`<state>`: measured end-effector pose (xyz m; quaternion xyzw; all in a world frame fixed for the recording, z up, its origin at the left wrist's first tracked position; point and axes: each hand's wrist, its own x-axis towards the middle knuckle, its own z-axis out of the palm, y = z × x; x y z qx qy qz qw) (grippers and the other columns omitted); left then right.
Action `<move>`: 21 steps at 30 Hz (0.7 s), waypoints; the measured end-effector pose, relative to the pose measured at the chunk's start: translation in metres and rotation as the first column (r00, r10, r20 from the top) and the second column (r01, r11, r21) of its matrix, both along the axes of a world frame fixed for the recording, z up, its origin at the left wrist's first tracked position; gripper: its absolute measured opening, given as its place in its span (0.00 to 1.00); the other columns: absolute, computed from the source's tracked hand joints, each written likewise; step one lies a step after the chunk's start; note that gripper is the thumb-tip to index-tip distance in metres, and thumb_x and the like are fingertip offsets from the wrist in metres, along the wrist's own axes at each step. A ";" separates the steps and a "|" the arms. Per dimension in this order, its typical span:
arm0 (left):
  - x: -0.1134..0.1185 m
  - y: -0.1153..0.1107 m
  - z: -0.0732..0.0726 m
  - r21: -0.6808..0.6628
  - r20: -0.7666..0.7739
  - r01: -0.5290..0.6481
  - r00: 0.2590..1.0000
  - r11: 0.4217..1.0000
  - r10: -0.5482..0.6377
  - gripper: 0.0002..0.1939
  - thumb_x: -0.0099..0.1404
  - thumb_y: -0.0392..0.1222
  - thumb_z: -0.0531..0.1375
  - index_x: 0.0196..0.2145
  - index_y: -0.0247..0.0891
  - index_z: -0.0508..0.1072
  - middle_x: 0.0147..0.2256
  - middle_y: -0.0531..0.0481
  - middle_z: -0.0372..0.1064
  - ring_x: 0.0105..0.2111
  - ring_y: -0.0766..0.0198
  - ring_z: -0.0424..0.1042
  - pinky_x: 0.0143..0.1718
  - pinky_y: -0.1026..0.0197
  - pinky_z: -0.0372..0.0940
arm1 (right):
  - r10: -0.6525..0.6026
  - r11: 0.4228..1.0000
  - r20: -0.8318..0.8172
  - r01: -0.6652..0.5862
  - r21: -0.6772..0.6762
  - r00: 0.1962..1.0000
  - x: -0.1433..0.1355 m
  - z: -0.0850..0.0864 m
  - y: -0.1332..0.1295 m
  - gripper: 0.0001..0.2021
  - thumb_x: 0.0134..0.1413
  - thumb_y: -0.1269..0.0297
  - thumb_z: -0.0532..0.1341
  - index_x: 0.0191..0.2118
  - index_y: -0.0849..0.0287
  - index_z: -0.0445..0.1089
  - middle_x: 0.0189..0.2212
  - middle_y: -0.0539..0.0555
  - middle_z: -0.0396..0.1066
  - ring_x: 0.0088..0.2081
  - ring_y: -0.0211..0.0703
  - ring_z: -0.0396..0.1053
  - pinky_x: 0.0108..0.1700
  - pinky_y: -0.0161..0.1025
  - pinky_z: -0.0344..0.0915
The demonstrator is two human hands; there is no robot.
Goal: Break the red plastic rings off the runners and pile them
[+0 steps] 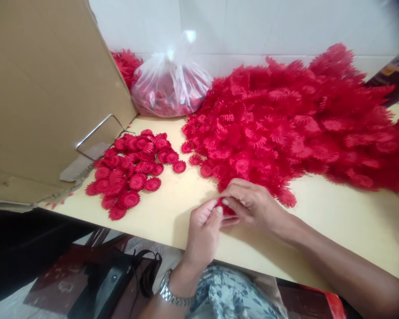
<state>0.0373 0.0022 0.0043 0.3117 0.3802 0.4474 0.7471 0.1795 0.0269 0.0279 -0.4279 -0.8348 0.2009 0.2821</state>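
My left hand (204, 228) and my right hand (248, 201) meet over the front of the pale yellow table. Both are closed on one small red fringed rosette (225, 207), thumbs pressing it from above; much of it is hidden by the fingers. Just beyond my hands spreads a large heap of red fringed rosettes (269, 128), with looser, feathery edges. To the left lies a smaller pile of red rosettes (133, 170), which look flatter and more tightly curled.
A tied clear plastic bag (173, 88) of red pieces stands against the white wall. A cardboard box (53, 97) with a bent metal wire handle (95, 135) borders the left side. Below the table (166, 212) edge, a black bag (109, 279) sits on a dark red surface.
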 end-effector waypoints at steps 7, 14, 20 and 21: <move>-0.001 0.002 0.002 0.011 -0.057 -0.042 0.997 0.999 0.043 0.11 0.61 0.35 0.54 0.39 0.33 0.75 0.31 0.47 0.75 0.33 0.62 0.74 0.38 0.59 0.69 | -0.176 0.919 0.306 0.044 0.392 0.936 -0.012 -0.009 -0.008 0.13 0.58 0.77 0.48 0.29 0.61 0.65 0.26 0.55 0.63 0.28 0.41 0.59 0.30 0.37 0.58; -0.002 -0.001 0.003 0.025 -0.054 -0.067 0.996 0.997 0.068 0.10 0.61 0.38 0.55 0.37 0.34 0.75 0.29 0.48 0.74 0.33 0.60 0.74 0.39 0.58 0.69 | -0.335 0.873 0.335 0.156 0.463 0.881 -0.005 -0.003 0.001 0.11 0.57 0.76 0.49 0.27 0.60 0.63 0.24 0.54 0.61 0.25 0.39 0.57 0.24 0.36 0.53; -0.003 0.000 0.006 -0.063 -0.055 -0.137 0.990 0.989 0.134 0.08 0.57 0.40 0.60 0.30 0.31 0.73 0.26 0.47 0.73 0.30 0.59 0.75 0.37 0.55 0.70 | -0.736 0.595 0.126 0.547 0.589 0.666 0.060 0.055 0.052 0.14 0.57 0.73 0.47 0.42 0.57 0.68 0.37 0.58 0.66 0.32 0.40 0.62 0.24 0.35 0.51; -0.004 0.001 0.008 -0.079 -0.047 -0.136 0.990 0.988 0.132 0.08 0.56 0.40 0.61 0.30 0.31 0.73 0.26 0.47 0.72 0.30 0.58 0.75 0.37 0.55 0.69 | -0.762 0.570 0.117 0.574 0.588 0.637 0.071 0.065 0.058 0.16 0.58 0.72 0.47 0.46 0.53 0.67 0.40 0.57 0.67 0.38 0.44 0.64 0.28 0.37 0.54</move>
